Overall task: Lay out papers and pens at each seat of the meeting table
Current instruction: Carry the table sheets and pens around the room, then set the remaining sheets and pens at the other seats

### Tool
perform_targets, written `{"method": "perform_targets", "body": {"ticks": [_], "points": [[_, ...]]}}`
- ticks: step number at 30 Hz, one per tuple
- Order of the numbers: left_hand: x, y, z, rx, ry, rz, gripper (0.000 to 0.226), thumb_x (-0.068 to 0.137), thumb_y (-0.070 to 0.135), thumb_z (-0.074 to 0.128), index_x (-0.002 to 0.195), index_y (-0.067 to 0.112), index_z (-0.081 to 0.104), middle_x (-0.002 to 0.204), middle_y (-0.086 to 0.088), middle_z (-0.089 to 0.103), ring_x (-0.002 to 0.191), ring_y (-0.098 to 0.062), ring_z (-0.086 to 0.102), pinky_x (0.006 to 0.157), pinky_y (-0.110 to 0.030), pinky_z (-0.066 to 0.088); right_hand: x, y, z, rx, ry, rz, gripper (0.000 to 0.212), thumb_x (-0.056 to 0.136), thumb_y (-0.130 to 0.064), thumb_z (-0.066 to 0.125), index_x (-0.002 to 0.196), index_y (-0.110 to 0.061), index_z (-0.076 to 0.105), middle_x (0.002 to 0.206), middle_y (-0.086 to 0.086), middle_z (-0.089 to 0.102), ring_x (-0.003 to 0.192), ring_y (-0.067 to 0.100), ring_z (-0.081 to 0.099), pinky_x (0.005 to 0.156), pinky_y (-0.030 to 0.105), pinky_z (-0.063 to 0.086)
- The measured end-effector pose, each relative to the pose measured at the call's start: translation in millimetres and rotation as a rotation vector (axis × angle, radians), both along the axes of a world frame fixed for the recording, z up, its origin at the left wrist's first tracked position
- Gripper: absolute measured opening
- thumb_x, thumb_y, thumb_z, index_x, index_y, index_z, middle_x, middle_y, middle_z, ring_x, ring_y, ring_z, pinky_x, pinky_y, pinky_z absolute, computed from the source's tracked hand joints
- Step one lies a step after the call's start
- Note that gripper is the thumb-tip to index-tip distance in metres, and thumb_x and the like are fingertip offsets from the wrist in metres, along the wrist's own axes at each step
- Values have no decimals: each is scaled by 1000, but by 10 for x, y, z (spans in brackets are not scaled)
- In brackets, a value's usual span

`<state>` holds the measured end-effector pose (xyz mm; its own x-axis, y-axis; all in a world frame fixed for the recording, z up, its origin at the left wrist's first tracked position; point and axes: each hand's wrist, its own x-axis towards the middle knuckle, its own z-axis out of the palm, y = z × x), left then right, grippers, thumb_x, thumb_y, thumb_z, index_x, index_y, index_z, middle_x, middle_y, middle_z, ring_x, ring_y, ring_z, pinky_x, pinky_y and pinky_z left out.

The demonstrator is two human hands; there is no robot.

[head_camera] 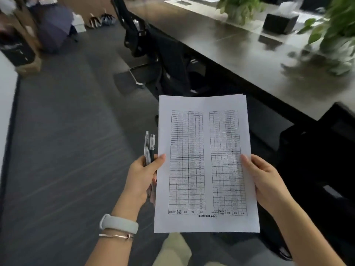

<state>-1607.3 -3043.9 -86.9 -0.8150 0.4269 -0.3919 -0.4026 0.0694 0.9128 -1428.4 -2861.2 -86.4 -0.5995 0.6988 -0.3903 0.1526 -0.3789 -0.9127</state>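
A stack of white papers (pixel 205 164) printed with two tall tables is held in front of me, above the floor. My left hand (pixel 143 175) pinches its left edge with the thumb on top and also grips several clear pens (pixel 148 148) that stick up beside the sheets. My right hand (pixel 267 179) grips the right edge, thumb on the top sheet. The long grey meeting table (pixel 240 47) runs along the upper right, apart from the papers.
Black office chairs (pixel 172 60) stand pushed in along the table's near side, another (pixel 317 160) at my right. Green plants (pixel 240 6) and a black tissue box (pixel 279 23) sit on the table. Bags and boxes (pixel 53 25) lie at the far left on the grey carpet.
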Motion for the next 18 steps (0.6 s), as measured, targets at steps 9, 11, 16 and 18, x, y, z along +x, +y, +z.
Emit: {"method": "perform_targets", "body": {"ticks": [9,11,16,18], "points": [[-1037,1981,78,8,-30,-357,16,83,8,66,71,13,57,48,8,63,35,-2,54,38,-14,44,-570,1244,72,-32,-17,-388,21,89,-28,57,97,-13,69,97,10,74,87,28,70,81,47,56],[-1182,2427,27,10,-48,-418,15,84,8,65,72,12,57,47,7,63,35,-2,54,38,-15,44,-663,1563,10,-27,-17,-452,20,89,-27,56,97,-13,69,97,10,74,86,27,71,81,46,56],[-1484,3799,-79,-13,-28,-566,11,85,8,64,76,10,57,39,8,57,31,-2,48,35,-14,40,-886,2640,-129,-35,3,-570,24,81,-29,61,97,-13,69,95,10,75,84,27,71,82,46,56],[-1590,4344,-68,-23,-30,-622,7,85,9,64,80,9,60,42,8,59,33,-2,51,37,-15,43,-948,3078,-124,-59,14,-614,25,81,-29,61,96,-13,69,95,10,75,81,25,71,79,45,56]]}}
